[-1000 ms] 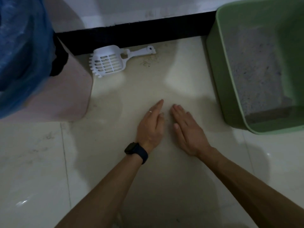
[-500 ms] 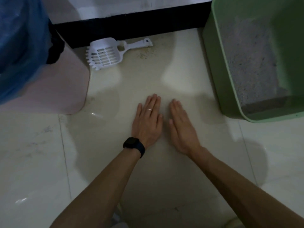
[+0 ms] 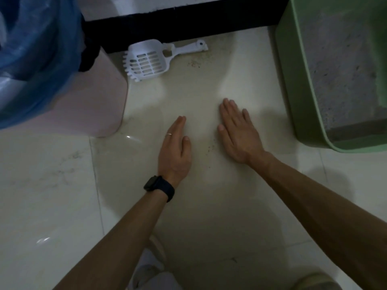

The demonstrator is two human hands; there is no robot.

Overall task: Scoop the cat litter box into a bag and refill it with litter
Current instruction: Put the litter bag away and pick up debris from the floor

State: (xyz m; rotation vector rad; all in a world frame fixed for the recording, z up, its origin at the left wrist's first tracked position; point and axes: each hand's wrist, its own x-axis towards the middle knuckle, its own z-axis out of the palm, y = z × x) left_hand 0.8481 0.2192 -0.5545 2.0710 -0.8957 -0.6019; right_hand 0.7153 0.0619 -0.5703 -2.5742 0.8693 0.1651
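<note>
A green litter box (image 3: 293,86) stands at the right, with grey litter (image 3: 335,59) inside. A white slotted scoop (image 3: 149,61) lies on the floor near the black baseboard, handle pointing right. At the upper left a blue plastic bag (image 3: 35,49) lines a pale pink bin (image 3: 90,101). My left hand (image 3: 176,151), with a ring and a dark watch on its wrist, is held edge-on above the floor, fingers straight. My right hand (image 3: 238,132) lies flat with fingers spread, left of the box. Both hands hold nothing. A few litter grains (image 3: 210,148) lie between them.
The floor is glossy white tile (image 3: 52,195) with grout lines. A black baseboard (image 3: 188,19) runs along the wall at the back. More litter crumbs (image 3: 193,63) sit below the scoop's handle. My knees and clothing show at the bottom edge.
My hands have moved apart: the right one slid toward the litter box, and the left one turned from flat onto its edge. The view shifted slightly.
</note>
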